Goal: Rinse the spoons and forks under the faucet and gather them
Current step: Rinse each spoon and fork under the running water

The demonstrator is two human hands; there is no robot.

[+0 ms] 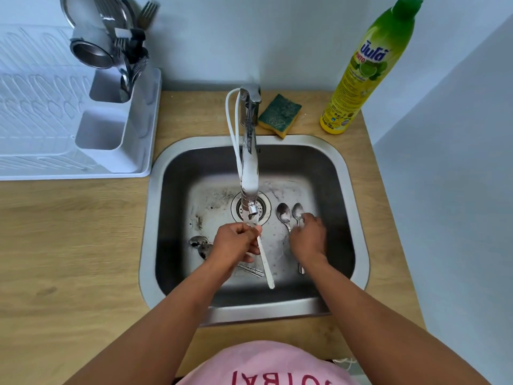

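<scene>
Your left hand point(236, 241) grips a long pale-handled utensil point(266, 266) under the faucet point(249, 173), handle slanting toward the sink's point(358, 207) near edge. Two steel spoons point(290, 215) lie bowls-up right of the drain; your right hand point(308, 240) touches one. Another spoon point(200, 243) lies by the sink's left wall.

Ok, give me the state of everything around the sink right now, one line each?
Left hand: shut on a utensil, held under the faucet.
Right hand: down on the two spoons on the sink floor; grip unclear.
Spoon at left: lying on the sink floor.
Sponge: on the counter behind the sink.
Soap bottle: upright, capped.
Cutlery holder: holds cutlery.
</scene>
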